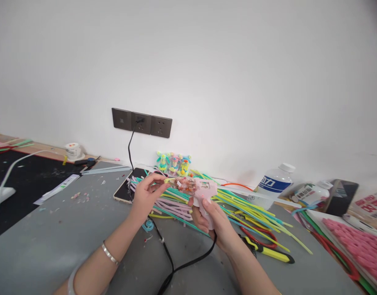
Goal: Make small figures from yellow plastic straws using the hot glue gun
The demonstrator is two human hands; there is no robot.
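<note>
My right hand (215,217) is wrapped round the handle of a pale pink hot glue gun (206,189). Its front end, crusted with dried glue and bits of colour, points left. My left hand (149,196) pinches a small yellow fuzzy piece (169,180) at the nozzle; whether the two touch is too small to tell. A black cord (196,259) runs down from the gun's handle. Beneath and behind the gun lies a spread of yellow, teal and lilac pipe cleaners (243,200).
Against the wall stand several small fuzzy figures (174,164). A phone (122,193) lies behind my left hand. On the right are a yellow-black utility knife (276,254), a red-handled tool (272,235), a labelled bottle (274,182) and a pink braided bundle (357,246).
</note>
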